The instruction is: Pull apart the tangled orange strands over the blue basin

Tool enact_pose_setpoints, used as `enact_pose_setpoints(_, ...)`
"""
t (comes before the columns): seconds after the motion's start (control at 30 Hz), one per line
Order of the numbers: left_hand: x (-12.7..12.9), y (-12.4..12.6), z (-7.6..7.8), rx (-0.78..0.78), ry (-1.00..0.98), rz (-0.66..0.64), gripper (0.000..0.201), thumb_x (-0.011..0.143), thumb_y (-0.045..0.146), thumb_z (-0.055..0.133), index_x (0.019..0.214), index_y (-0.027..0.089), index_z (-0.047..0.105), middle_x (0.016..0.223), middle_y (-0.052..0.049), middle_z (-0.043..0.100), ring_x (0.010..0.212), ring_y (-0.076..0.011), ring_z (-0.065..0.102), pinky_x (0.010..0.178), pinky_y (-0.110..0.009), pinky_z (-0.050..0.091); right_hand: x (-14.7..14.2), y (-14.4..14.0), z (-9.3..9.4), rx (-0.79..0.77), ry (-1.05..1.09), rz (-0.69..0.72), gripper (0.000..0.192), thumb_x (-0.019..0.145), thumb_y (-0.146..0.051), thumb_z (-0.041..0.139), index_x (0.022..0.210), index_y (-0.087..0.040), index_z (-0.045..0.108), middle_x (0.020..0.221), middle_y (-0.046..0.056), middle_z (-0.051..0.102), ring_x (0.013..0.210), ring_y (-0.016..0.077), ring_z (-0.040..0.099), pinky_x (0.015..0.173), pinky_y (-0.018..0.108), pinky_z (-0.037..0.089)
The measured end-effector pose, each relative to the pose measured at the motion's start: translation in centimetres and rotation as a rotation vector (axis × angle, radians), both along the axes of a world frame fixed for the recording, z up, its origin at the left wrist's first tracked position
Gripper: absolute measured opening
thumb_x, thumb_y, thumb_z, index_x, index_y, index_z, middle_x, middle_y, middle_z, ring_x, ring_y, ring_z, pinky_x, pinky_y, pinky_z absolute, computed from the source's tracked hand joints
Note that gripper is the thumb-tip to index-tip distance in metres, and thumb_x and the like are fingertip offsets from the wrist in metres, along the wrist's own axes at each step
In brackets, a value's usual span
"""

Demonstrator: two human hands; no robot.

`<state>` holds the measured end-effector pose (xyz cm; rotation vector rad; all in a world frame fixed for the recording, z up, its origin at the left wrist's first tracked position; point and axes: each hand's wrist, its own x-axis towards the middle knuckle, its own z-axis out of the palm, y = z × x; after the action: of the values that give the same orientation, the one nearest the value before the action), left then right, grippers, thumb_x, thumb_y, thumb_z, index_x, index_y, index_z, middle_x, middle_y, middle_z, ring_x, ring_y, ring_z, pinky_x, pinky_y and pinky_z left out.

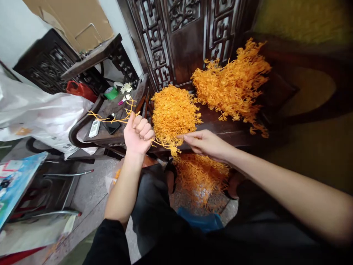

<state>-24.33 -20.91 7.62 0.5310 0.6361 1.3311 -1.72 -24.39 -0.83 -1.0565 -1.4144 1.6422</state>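
My left hand (139,132) is closed in a fist around a thin, branching orange sprig (116,120). One end of the sprig sticks out to the left past my thumb, and a frilly tip hangs out below my little finger. My right hand (200,141) has its fingers pressed together just right of that tip; whatever lies between them is too small to make out. Directly behind both hands sits a dense heap of frilly orange pieces (175,110) on the dark wooden bench (217,129). A larger, looser orange pile (231,82) lies to its right.
Orange stems (202,175) lie between my feet, by a blue plastic bag (200,219). On a side table at left are a phone (112,127), green tape (111,93) and a red bag (81,91). A white plastic bag (46,114) bulges farther left.
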Motion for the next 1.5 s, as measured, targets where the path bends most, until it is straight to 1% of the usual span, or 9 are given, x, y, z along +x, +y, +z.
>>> enact_pose_setpoints(0.23, 2.0, -0.9, 0.1, -0.092, 0.051, -0.135, 0.053, 0.107, 0.039, 0.043, 0.063, 0.022, 0.02, 0.05, 0.007, 0.018, 0.036, -0.0063, 0.014, 0.036, -0.023, 0.013, -1.7, 0.3, 0.6, 0.099, 0.051, 0.109, 0.048, 0.081, -0.065, 0.074, 0.085, -0.018, 0.072, 0.053, -0.006, 0.044, 0.048, 0.008, 0.033, 0.047, 0.026, 0.022)
enact_pose_setpoints(0.37, 0.7, -1.5, 0.6, -0.088, 0.048, -0.052, 0.052, 0.107, 0.039, 0.044, 0.064, 0.022, 0.021, 0.05, 0.008, 0.019, 0.036, -0.0058, 0.012, 0.035, -0.022, 0.012, 1.8, 4.4, 0.4, 0.045, 0.172, -0.598, 0.037, 0.086, -0.045, 0.076, 0.07, -0.021, 0.053, 0.054, -0.007, 0.039, 0.045, 0.0068, 0.032, 0.043, 0.024, 0.021)
enact_pose_setpoints(0.43, -0.2, -1.6, 0.8, -0.048, 0.032, -0.001, 0.052, 0.107, 0.04, 0.045, 0.065, 0.022, 0.019, 0.05, 0.008, 0.019, 0.036, -0.0057, 0.01, 0.035, -0.022, 0.011, 4.1, 6.1, 0.5, -0.039, 0.264, -0.753, 0.042, 0.091, -0.04, 0.072, 0.07, -0.023, 0.04, 0.056, -0.008, 0.034, 0.044, 0.0063, 0.033, 0.042, 0.022, 0.021)
enact_pose_setpoints(0.57, -1.1, -1.1, 0.4, -0.002, 0.025, 0.015, 0.052, 0.108, 0.04, 0.041, 0.065, 0.022, 0.016, 0.051, 0.008, 0.018, 0.037, -0.0061, 0.009, 0.036, -0.023, 0.011, 4.9, 5.5, 0.9, -0.058, 0.215, -0.519, 0.029, 0.087, -0.041, 0.076, 0.081, -0.02, 0.056, 0.072, 0.002, 0.058, 0.053, 0.0107, 0.054, 0.04, 0.022, 0.022)
enact_pose_setpoints(0.8, -0.5, -0.1, -0.3, 0.019, 0.099, 0.019, 0.052, 0.109, 0.041, 0.035, 0.066, 0.022, 0.014, 0.051, 0.008, 0.016, 0.039, -0.0065, 0.011, 0.037, -0.021, 0.014, -0.1, 0.9, 0.6, -0.018, 0.043, -0.015, 0.049, 0.09, -0.063, 0.065, 0.107, -0.018, 0.075, 0.055, -0.005, 0.044, 0.046, 0.0096, 0.032, 0.046, 0.027, 0.021)
enact_pose_setpoints(0.93, -0.1, -0.3, -0.3, 0.054, 0.113, 0.007, 0.052, 0.11, 0.042, 0.033, 0.065, 0.022, 0.015, 0.052, 0.008, 0.017, 0.039, -0.0067, 0.013, 0.037, -0.021, 0.016, -1.7, 0.2, 0.9, 0.164, -0.147, 0.206, 0.052, 0.086, -0.069, 0.065, 0.098, -0.019, 0.078, 0.067, 0.0, 0.06, 0.061, 0.0139, 0.047, 0.059, 0.029, 0.033)
enact_pose_setpoints(1.2, -3.0, 0.8, 0.8, 0.112, 0.096, 0.134, 0.053, 0.111, 0.038, 0.032, 0.063, 0.022, 0.015, 0.049, 0.008, 0.015, 0.039, -0.0069, 0.012, 0.037, -0.023, 0.014, 1.1, 0.5, 0.8, 0.483, -0.517, 0.259, 0.04, 0.096, -0.047, 0.055, 0.067, -0.019, 0.055, 0.065, 0.002, 0.058, 0.061, 0.0145, 0.049, 0.063, 0.031, 0.032)
enact_pose_setpoints(1.4, -2.7, 0.3, 1.1, 0.174, 0.089, 0.129, 0.057, 0.11, 0.047, 0.029, 0.061, 0.021, 0.015, 0.051, 0.008, 0.01, 0.04, -0.0073, 0.008, 0.038, -0.023, 0.011, 2.5, -0.3, -0.1, 0.134, -0.256, 0.2, 0.037, 0.096, -0.052, 0.057, 0.102, -0.016, 0.066, 0.071, 0.003, 0.067, 0.066, 0.0167, 0.063, 0.068, 0.031, 0.043)
enact_pose_setpoints(1.5, -1.3, -0.3, 1.2, 0.221, 0.089, 0.099, 0.059, 0.109, 0.05, 0.026, 0.06, 0.021, 0.016, 0.052, 0.008, 0.008, 0.04, -0.0078, 0.006, 0.038, -0.022, 0.012, 1.2, -1.2, 0.1, -0.033, 0.002, 0.142, 0.044, 0.091, -0.057, 0.065, 0.105, -0.016, 0.068, 0.066, -0.004, 0.054, 0.05, 0.0089, 0.047, 0.053, 0.027, 0.032)
